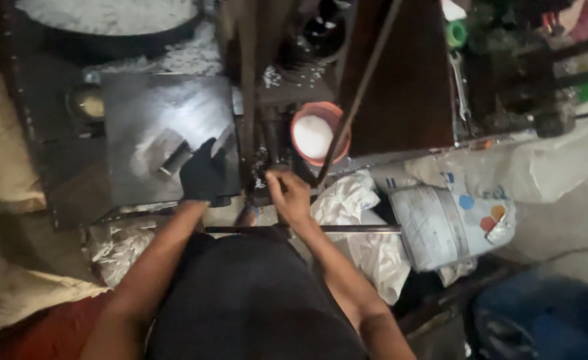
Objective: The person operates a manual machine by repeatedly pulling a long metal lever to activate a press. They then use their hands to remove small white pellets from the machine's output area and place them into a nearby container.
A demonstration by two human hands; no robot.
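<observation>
Black glove on the left hand (pixel 202 175), sitting center-left of the frame w/ fingers spread and resting on a flat grey metal plate (pixel 140 107). Right next to it on the plate, just up-left of the fingertips, there's a short metal cylinder (pixel 174 160) lying on its side; can't tell if the glove's actually touching it or just beside it.

Right hand (pixel 288 195) is bare, near frame center, fingers curled tight and pinching something small at the base of a dark vertical machine post (pixel 248 100). Too dim for me to say what the small thing is, tbh.

Other stuff from where I'm watching:
- orange-red bowl (pixel 331 117) w/ white powder or granules in it, just up-right of the right hand
- thin slanted rod (pixel 360 87) crossing in front of that bowl, running to the top of frame
- big dark pan (pixel 107 33) of white material, upper left
- horizontal bar (pixel 360 229) right below the right hand, running towards the right
- white printed sack (pixel 440 227) w/ coloured shapes, right of center, plus crumpled white plastic (pixel 354 207) btwn it and the hand
- wrench (pixel 460 87) lying upper right
- blue container (pixel 540 320), lower right corner
</observation>
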